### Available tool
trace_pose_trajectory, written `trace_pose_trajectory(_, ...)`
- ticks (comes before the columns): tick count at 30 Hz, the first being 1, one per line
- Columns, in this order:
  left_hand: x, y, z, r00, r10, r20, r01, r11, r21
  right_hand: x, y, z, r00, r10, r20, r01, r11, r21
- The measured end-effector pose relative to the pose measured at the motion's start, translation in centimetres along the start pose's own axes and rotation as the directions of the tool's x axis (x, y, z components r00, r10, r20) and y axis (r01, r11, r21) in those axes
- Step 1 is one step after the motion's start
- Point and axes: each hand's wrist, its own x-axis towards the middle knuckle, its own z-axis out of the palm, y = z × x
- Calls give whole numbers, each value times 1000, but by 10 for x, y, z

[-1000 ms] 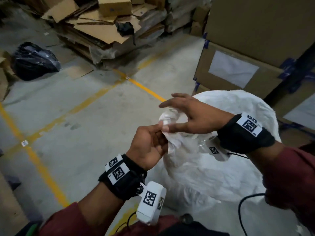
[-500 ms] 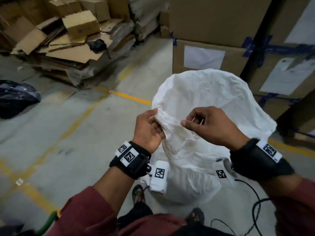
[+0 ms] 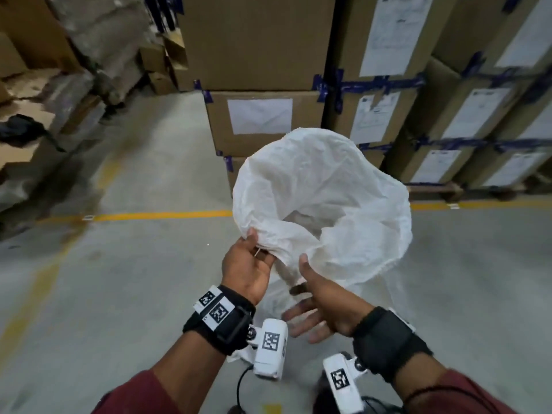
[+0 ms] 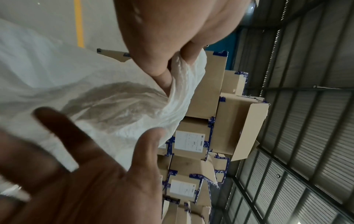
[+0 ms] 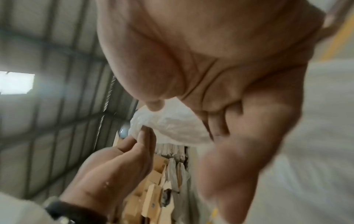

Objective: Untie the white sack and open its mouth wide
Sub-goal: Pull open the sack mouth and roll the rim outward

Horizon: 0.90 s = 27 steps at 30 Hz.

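Comparing with half a second earlier: right hand (image 3: 321, 306) has let go of the white sack (image 3: 322, 204) and dropped below the rim, palm up, fingers (image 3: 298, 313) spread and straight, holding nothing. Thumb tip lies just beside the near rim fold; contact cannot be told. Left hand (image 3: 248, 264) still pinches the near-left rim, thumb on top and fingers curled under the bunched fabric; left wrist view confirms the fold clamped in that grip (image 4: 178, 68). Camera has swung up and right, so the scrap cardboard heap (image 3: 33, 94) now sits at the left edge.

Sack stands on the grey concrete floor (image 3: 134, 279) in front of the person. Mouth is untied and gapes part way: far wall stands up in a rounded arc, near rim sags and folds inward between the hands.

Edges and room: stacked cartons (image 3: 263, 121) with white labels and blue tape stand just behind the sack and run off to the right. A yellow floor line (image 3: 155, 216) passes left of the sack. Floor to the left and right of the sack is open concrete
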Motion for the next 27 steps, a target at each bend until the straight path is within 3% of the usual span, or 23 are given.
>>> trace_pose_trajectory(2,-5,9,-11,997,-73,19,72,997,42,13,8,20,998,-62,-24,66,919,389)
trace_pose_trajectory(4,-7,15,-23,992,-129,-3,129,986,106,24,7,30,973,-139,-184,229,663,713)
trace_pose_trajectory(6,-6,18,-34,985,-171,-22,173,974,143,28,-3,28,929,-191,-318,371,433,822)
trace_pose_trajectory(9,-6,25,-42,971,-236,-36,238,957,163,21,-19,23,898,-212,-386,435,281,856)
trace_pose_trajectory(14,-12,12,-48,956,-285,-67,291,903,316,15,9,23,903,-200,-380,424,274,863)
trace_pose_trajectory(15,-14,8,-53,969,-219,-118,248,880,405,16,13,20,890,-176,-422,457,313,833)
trace_pose_trajectory(16,-16,4,-59,984,-81,-159,156,825,544,19,18,14,858,-151,-491,510,365,779)
trace_pose_trajectory(17,-20,3,-64,987,118,-110,-8,717,697,17,20,9,818,-117,-563,552,435,712)
trace_pose_trajectory(18,-27,5,-65,946,315,73,-242,539,807,17,22,2,784,-108,-611,570,515,641)
trace_pose_trajectory(19,-35,9,-60,828,449,336,-496,305,813,11,24,-1,753,-110,-648,566,610,555)
trace_pose_trajectory(20,-44,16,-48,662,463,589,-698,95,709,7,24,-6,721,-146,-678,561,697,446)
trace_pose_trajectory(21,-53,24,-30,512,369,776,-820,-59,569,1,25,-10,689,-201,-697,541,782,309)
trace_pose_trajectory(22,-52,31,-12,402,234,885,-882,-160,443,-2,27,-13,646,-276,-712,530,833,158)
trace_pose_trajectory(23,-46,35,9,348,99,932,-909,-207,361,-9,25,-13,610,-353,-709,521,853,23)
trace_pose_trajectory(25,-25,24,53,324,-146,935,-926,-251,282,-18,32,-28,547,-453,-704,486,857,-174)
trace_pose_trajectory(27,-6,-5,94,254,-433,865,-869,-495,8,-28,36,-47,546,-497,-674,418,859,-296)
